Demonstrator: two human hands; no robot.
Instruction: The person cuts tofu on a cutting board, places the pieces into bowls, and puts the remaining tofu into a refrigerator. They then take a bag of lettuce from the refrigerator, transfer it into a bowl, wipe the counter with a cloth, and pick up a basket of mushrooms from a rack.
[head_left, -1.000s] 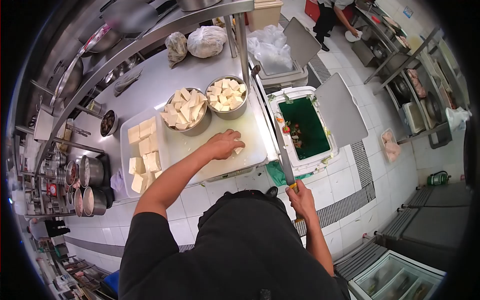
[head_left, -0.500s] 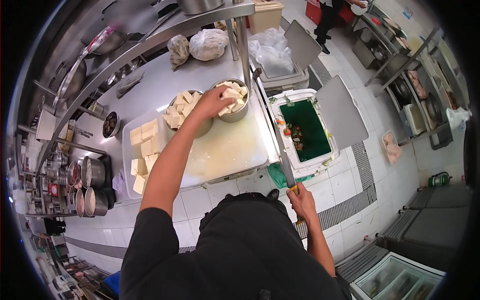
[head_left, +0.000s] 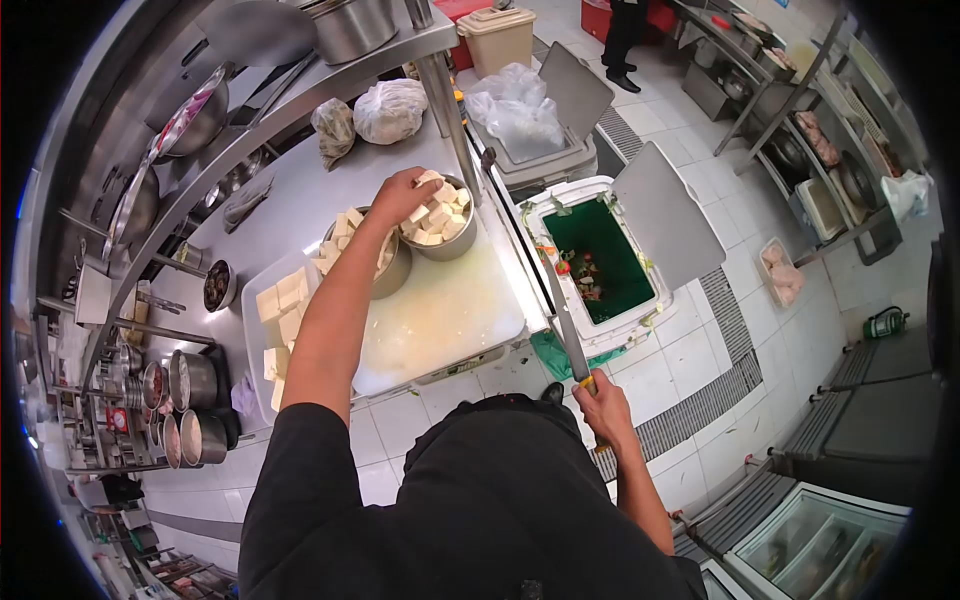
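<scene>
My left hand [head_left: 403, 196] is at the far left rim of the right steel pot [head_left: 447, 243], its fingers closed around a pale piece of tofu at the top. Cut tofu cubes [head_left: 436, 219] fill this pot. Beside it, partly behind my forearm, stands a second steel pot [head_left: 394, 277] heaped with tofu pieces. Further left, large tofu blocks [head_left: 290, 290] sit in a clear plastic tray [head_left: 262, 378]. My right hand [head_left: 604, 410] grips the handle of a long knife [head_left: 574, 345], held low to the right of the white cutting board [head_left: 440, 318], blade pointing away from me.
An open white bin [head_left: 635, 335] with a green liner and vegetable scraps stands right of the counter. Behind it is another bin [head_left: 545, 165] with clear plastic bags. A steel shelf [head_left: 430, 45] overhangs the counter. A person [head_left: 622, 45] stands far back.
My left hand has shifted from over the middle of the right pot to its far left rim, uncovering more tofu cubes. My right hand still holds the knife; the camera view has shifted slightly.
</scene>
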